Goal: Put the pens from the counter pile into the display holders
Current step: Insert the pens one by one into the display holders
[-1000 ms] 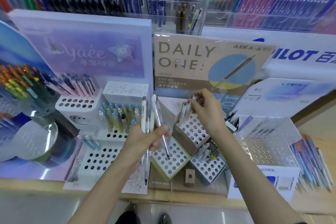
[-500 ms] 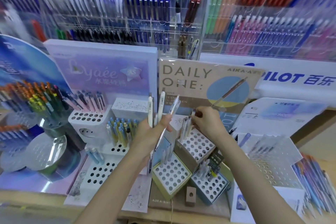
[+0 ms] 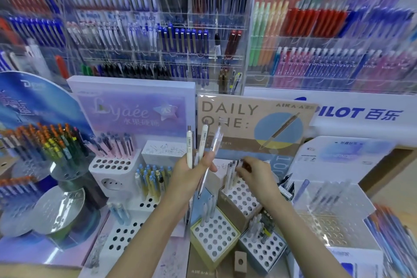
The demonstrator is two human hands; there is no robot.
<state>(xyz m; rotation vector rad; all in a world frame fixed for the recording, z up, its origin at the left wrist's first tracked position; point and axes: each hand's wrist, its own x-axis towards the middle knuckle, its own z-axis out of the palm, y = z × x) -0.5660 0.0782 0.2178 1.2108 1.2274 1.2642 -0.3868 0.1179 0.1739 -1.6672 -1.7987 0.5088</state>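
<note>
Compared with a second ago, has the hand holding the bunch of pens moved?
Yes. The left hand rose: its pens now reach the DAILY ONE sign's lettering, where earlier their tips sat below it.

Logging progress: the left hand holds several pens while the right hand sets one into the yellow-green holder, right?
No: the head view shows the right hand pinching a pen in the brown holder; the left hand does hold several pens.

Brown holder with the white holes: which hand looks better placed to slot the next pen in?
Right, probably. The right hand is over the brown holder, pinching a pen in its back row. The left hand grips a bundle of pens, acting as the supply.
</note>
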